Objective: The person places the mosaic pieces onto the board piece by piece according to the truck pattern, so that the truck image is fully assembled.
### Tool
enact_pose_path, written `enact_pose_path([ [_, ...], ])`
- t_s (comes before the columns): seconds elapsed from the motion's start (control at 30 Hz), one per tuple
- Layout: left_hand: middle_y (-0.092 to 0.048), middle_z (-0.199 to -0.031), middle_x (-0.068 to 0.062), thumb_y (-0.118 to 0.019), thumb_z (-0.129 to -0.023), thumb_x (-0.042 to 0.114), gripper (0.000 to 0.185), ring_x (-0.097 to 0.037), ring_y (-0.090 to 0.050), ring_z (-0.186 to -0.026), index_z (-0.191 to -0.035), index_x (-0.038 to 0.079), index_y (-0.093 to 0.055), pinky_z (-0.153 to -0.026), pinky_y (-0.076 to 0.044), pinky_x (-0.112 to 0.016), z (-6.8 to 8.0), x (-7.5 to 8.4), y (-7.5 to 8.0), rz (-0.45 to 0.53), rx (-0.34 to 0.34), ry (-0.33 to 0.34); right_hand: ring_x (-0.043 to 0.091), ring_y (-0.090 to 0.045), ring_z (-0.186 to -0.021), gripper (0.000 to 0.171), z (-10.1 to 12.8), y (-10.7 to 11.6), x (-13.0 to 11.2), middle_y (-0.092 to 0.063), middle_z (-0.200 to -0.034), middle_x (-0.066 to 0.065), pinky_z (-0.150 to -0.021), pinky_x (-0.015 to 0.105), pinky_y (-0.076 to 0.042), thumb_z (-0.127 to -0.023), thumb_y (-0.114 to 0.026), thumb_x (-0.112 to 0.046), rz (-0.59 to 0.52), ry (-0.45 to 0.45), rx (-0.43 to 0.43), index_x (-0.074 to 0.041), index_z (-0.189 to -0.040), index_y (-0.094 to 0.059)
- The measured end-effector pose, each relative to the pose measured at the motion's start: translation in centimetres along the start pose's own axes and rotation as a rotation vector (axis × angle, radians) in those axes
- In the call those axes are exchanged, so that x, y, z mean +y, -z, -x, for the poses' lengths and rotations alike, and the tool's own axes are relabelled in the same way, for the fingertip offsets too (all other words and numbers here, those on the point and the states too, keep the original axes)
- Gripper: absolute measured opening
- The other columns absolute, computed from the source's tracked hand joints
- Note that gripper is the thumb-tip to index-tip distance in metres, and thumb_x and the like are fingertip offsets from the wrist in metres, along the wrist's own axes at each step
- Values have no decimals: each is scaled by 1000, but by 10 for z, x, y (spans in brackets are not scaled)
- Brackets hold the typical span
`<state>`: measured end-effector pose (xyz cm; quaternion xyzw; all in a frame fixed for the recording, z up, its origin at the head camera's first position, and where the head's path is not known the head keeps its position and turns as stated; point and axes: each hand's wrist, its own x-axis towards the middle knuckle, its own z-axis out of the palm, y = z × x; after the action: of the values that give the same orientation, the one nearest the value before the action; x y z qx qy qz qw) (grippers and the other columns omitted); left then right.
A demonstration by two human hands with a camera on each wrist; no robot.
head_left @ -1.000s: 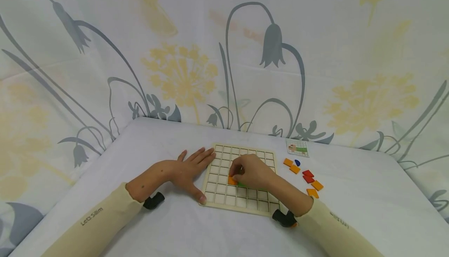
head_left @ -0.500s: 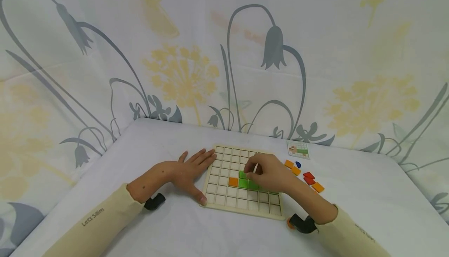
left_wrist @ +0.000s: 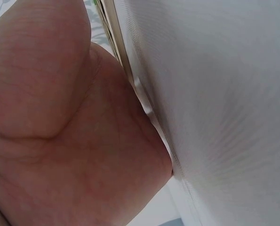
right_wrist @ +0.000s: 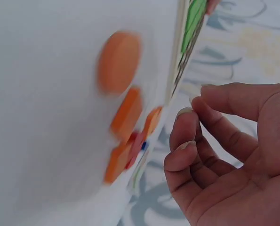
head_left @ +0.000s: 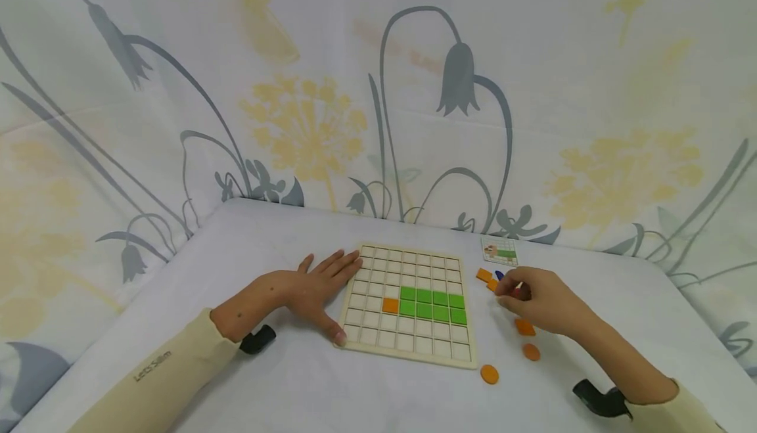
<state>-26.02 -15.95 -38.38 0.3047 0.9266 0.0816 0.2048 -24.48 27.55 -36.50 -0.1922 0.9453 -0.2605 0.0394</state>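
your right hand (head_left: 535,298) has left the board (head_left: 408,347) (orange tile (head_left: 390,305) now sits beside the greens) and hovers, grip loose and empty, over the loose tiles (head_left: 525,327); your left hand (head_left: 316,288) lies flat, holding nothing.

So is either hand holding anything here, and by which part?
Neither. The left hand lies flat against the board's left edge; the right hand hovers over the loose tiles with empty fingers.

Bright, even light; blurred wrist views
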Motion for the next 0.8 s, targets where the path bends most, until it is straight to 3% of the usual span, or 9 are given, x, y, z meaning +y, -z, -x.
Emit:
enact_pose_path([
  [0.13,15,-179,0,-81,-79,75,139,-27,14,-164,-172,16,4,-126,5,-68,1,1,1,-4,-2,-3,17,-59,-75,10,16,11,23,-67,-89,-2,-61,27,-51,-95,-79,-17,15,-87,0,-11,-101,-74],
  [0.37,14,-179,-1,-81,-79,74,139,-29,13,-164,-172,15,3,-125,5,-69,2,2,1,-6,-2,1,15,-59,-75,18,30,16,49,-67,-92,-1,-62,26,-49,-93,-82,-22,14,-130,-9,-11,-104,-74],
  [0.8,15,-179,-1,-80,-78,75,139,-28,14,-164,-172,16,4,-125,5,-69,0,0,-1,-11,0,-2,19,-55,-76,20,22,12,46,-66,-95,3,-63,26,-48,-89,-81,-11,-14,-179,-62,-6,-103,-68],
])
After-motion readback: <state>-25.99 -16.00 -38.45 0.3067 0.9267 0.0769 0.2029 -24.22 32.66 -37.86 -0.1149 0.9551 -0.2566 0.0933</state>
